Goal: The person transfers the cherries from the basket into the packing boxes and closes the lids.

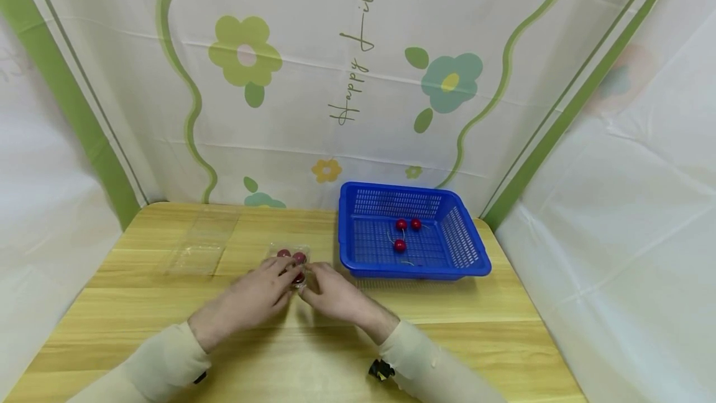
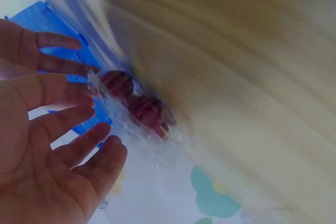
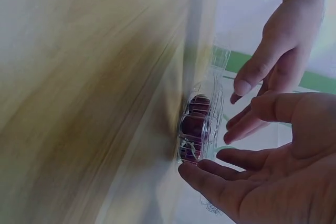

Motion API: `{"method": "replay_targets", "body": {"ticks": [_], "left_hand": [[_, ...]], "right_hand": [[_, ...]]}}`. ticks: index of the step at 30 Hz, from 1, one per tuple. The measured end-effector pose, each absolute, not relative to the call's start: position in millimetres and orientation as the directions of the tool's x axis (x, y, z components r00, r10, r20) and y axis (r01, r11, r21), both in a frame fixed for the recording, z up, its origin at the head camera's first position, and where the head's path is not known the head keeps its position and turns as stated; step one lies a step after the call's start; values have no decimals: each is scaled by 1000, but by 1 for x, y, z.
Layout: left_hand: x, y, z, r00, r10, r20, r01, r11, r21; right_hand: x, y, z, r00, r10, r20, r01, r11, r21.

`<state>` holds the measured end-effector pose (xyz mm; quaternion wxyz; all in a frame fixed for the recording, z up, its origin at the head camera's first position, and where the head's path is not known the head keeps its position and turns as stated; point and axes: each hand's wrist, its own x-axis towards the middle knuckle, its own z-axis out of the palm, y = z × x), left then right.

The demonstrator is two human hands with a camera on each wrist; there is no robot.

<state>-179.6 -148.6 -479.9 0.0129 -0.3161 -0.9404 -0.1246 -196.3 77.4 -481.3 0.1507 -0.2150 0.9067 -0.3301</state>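
A small transparent plastic box holding several dark red cherries sits on the table between both hands. Over its left side reaches my left hand, with fingers extended across the top and hiding part of it. My right hand is at the box's right side, its fingertips right at the edge. In the right wrist view its fingers are spread and loosely bent along the box wall. The left wrist view shows the left fingers relaxed beside the box, with the cherries visible through the plastic.
A blue plastic basket stands at the back right, with several red cherries with stems inside. More transparent plastic packaging lies at the back left of the wooden table. A flower-printed curtain hangs behind the table.
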Motion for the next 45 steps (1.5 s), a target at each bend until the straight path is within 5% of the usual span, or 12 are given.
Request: {"method": "replay_targets", "body": {"ticks": [13,27,37,45], "left_hand": [[-189,-150,-482,-815,573,87,576,783,234],[-213,-158,-479,-838,541,68,539,802,257],[-233,-167,-478,-831,536,152,557,796,238],[-255,-176,-479,-849,513,125,528,816,235]], "right_hand": [[-194,80,-475,-859,-503,-99,-350,716,-604],[-190,92,-435,-877,-474,80,-415,661,-625],[-217,112,-448,-881,-424,210,-473,780,-410],[-233,121,-466,-908,-399,127,-418,840,-347]]}}
